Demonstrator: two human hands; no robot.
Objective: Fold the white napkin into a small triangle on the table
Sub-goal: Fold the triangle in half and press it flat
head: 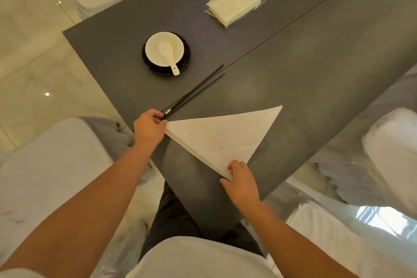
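The white napkin (222, 136) lies flat on the dark grey table (316, 79), folded into one large triangle whose far tip points up and right. My left hand (149, 127) pinches the napkin's left corner near the table's edge. At the near corner, my right hand (240, 179) grips the napkin with its fingers curled over the folded edge.
Black chopsticks (195, 92) lie just beyond my left hand. Farther back stands a white bowl with a white spoon (168, 55) on a black saucer (165, 53). A wrapped pack of napkins (234, 4) sits at the far side. White-covered chairs (56, 165) surround the table.
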